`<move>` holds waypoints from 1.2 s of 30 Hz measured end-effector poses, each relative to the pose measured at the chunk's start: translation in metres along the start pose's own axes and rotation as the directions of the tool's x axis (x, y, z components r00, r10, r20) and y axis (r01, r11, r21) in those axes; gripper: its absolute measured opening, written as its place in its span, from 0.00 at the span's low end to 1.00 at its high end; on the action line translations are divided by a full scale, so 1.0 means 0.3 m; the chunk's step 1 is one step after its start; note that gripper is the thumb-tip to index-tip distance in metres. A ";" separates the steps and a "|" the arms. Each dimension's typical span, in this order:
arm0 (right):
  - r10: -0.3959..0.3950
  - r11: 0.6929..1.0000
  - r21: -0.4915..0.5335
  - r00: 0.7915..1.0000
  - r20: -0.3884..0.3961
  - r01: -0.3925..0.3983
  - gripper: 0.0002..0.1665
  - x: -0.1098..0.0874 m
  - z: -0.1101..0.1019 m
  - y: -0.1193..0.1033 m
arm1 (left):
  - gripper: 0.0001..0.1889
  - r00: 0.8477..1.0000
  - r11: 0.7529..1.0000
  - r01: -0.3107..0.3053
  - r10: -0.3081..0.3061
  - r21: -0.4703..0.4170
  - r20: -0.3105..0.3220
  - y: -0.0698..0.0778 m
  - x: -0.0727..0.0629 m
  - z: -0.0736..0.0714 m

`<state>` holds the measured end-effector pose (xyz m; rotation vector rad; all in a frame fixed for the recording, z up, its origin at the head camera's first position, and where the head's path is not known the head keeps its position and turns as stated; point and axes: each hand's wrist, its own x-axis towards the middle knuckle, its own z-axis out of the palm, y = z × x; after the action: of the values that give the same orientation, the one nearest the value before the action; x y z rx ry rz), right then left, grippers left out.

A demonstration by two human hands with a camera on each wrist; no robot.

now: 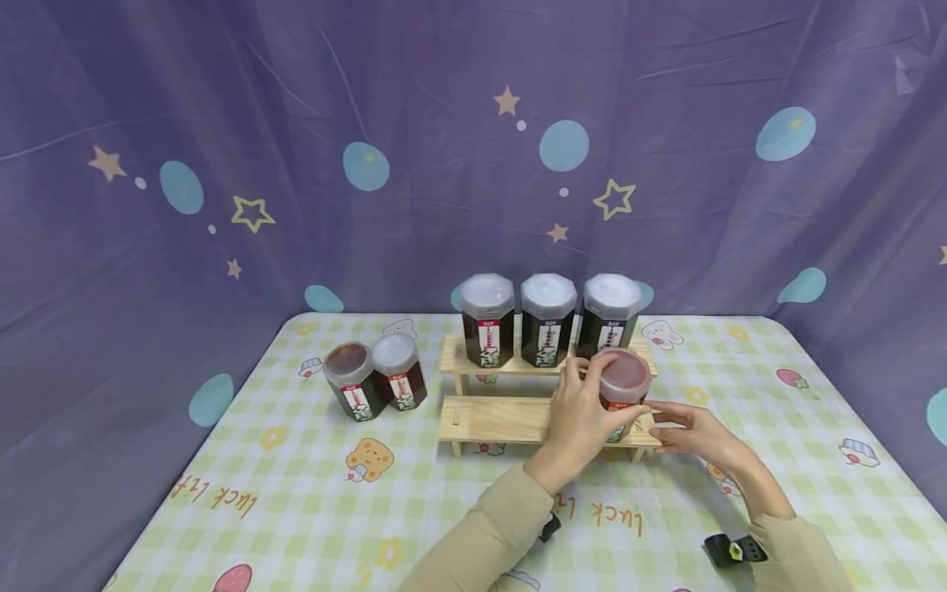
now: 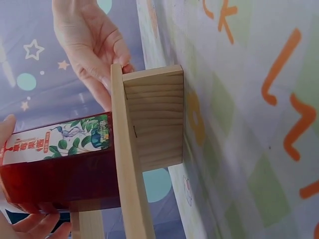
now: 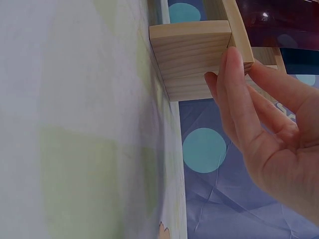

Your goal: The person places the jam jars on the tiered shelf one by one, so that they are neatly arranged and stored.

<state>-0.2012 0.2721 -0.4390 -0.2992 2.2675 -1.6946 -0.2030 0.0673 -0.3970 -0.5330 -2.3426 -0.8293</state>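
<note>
A dark red jar (image 1: pixel 625 374) with a translucent lid stands at the right end of the lower step of a wooden two-step rack (image 1: pixel 510 419). My left hand (image 1: pixel 580 415) grips this jar round its sides, and in the left wrist view the base of the jar (image 2: pixel 60 174) meets the board. At the rack's right end, my right hand (image 1: pixel 699 432) pinches the edge of the lower board; the right wrist view has its fingertips (image 3: pixel 234 62) at the board's corner, beside the wooden leg (image 3: pixel 192 55).
Three dark jars with whitish lids, the middle one (image 1: pixel 548 321) among them, line the upper step. Left of the rack, two more jars stand close together, a brown-lidded jar (image 1: pixel 355 382) and a white-lidded jar (image 1: pixel 399 370). A checked cloth (image 1: pixel 311 510) covers the table; a purple curtain (image 1: pixel 444 230) hangs behind.
</note>
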 end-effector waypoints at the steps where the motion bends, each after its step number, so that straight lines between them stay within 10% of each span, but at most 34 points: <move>1: 0.006 1.000 0.007 1.000 -0.001 -0.006 0.36 0.000 0.000 -0.002 | 0.39 1.000 1.000 0.003 -0.003 0.002 0.013 0.001 0.000 -0.004; 26: -0.032 0.999 0.030 0.999 0.017 0.031 0.34 0.001 -0.004 0.004 | 0.21 0.989 0.986 -0.085 0.101 -0.143 0.112 -0.066 -0.059 -0.162; 36: -0.029 0.999 0.039 0.999 0.016 0.029 0.34 0.002 -0.003 0.008 | 0.16 0.982 0.978 -0.176 0.182 -0.110 0.042 -0.134 -0.075 -0.220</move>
<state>-0.2021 0.2734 -0.4411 -0.3375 2.2268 -1.7415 -0.1817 -0.0097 -0.3873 -0.8071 -2.2656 -0.8666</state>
